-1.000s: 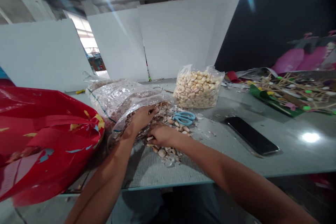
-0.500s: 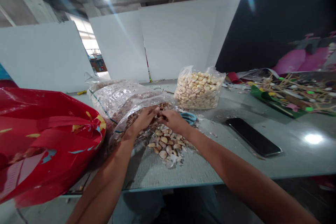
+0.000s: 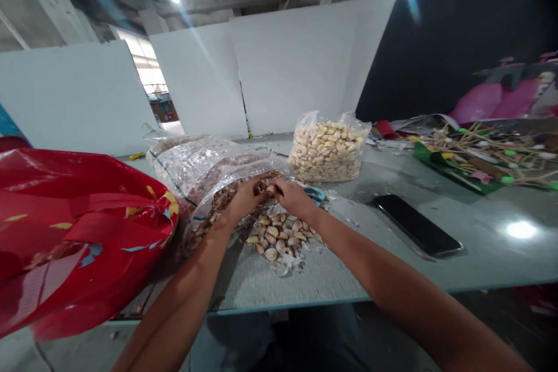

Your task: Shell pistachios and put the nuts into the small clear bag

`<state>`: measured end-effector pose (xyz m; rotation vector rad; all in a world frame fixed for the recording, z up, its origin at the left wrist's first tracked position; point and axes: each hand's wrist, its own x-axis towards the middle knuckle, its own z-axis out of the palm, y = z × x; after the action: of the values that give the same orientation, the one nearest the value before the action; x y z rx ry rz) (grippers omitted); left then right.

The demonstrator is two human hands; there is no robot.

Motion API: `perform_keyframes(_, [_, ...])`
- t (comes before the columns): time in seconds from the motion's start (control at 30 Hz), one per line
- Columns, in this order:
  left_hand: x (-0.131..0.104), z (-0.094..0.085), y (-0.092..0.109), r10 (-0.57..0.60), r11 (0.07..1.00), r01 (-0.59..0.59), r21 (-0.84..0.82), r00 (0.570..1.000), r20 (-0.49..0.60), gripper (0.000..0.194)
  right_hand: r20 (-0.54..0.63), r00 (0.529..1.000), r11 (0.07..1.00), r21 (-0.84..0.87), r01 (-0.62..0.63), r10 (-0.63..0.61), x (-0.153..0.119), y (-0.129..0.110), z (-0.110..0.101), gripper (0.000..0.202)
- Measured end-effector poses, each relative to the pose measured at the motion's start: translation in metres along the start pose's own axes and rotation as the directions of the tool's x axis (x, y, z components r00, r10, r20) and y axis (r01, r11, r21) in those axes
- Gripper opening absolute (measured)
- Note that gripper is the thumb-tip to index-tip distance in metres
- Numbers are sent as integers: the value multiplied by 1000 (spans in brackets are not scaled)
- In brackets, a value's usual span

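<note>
At the mouth of a clear plastic bag (image 3: 209, 154) full of brown skins, my two hands meet. My left hand (image 3: 249, 199) has its fingers curled near a pale garlic clove (image 3: 271, 189). My right hand (image 3: 291, 196) pinches that clove between thumb and fingers. Just below them lies a pile of unpeeled garlic cloves (image 3: 279, 237) among flakes of dry skin. Behind my right hand, partly hidden, are blue-handled scissors (image 3: 315, 194). Further back stands a clear bag of peeled garlic cloves (image 3: 329, 151).
A large red plastic bag (image 3: 87, 232) fills the left side of the table (image 3: 340, 279). To the right lies a black phone (image 3: 416, 225). Beyond it is a heap of thin sticks with coloured bits (image 3: 488, 154). White panels (image 3: 305, 64) stand behind the table.
My hands have come back slightly from the bag's mouth, and a clove now shows between them. The pile of cloves looks the same.
</note>
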<state>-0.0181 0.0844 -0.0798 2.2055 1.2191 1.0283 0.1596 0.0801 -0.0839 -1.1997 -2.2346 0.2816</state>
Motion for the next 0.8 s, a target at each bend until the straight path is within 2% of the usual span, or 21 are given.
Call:
perform_keyframes(0.17, [-2, 1, -2, 42, 991, -39, 127, 999, -24, 39, 77, 995, 988, -146, -45, 56, 1, -2, 0, 28])
perform_keyframes(0.27, [-1, 2, -3, 62, 987, -54, 153, 997, -50, 36, 81, 993, 982, -176, -65, 80, 0, -4, 2, 29])
perform_keyframes(0.33, [-1, 2, -3, 76, 982, -64, 177, 995, -64, 35, 45, 996, 986, -151, -67, 75, -2, -5, 3, 30])
perform_keyframes(0.43, [1, 1, -3, 64, 968, -33, 250, 991, -118, 33, -84, 995, 998, -42, -50, 46, -5, -5, 4, 38])
perform_keyframes(0.57, [2, 1, -7, 37, 930, 25, 367, 986, -160, 32, -238, 970, 990, 120, 81, -50, -3, -1, 4, 35])
perform_keyframes(0.67, [3, 2, -8, 23, 914, 33, 405, 991, -133, 31, -256, 962, 979, 147, 139, -98, 2, 3, 4, 25])
perform_keyframes(0.8, [2, 4, -7, 28, 920, 10, 392, 995, -91, 33, -233, 967, 983, 126, 134, -102, 6, 7, 4, 20])
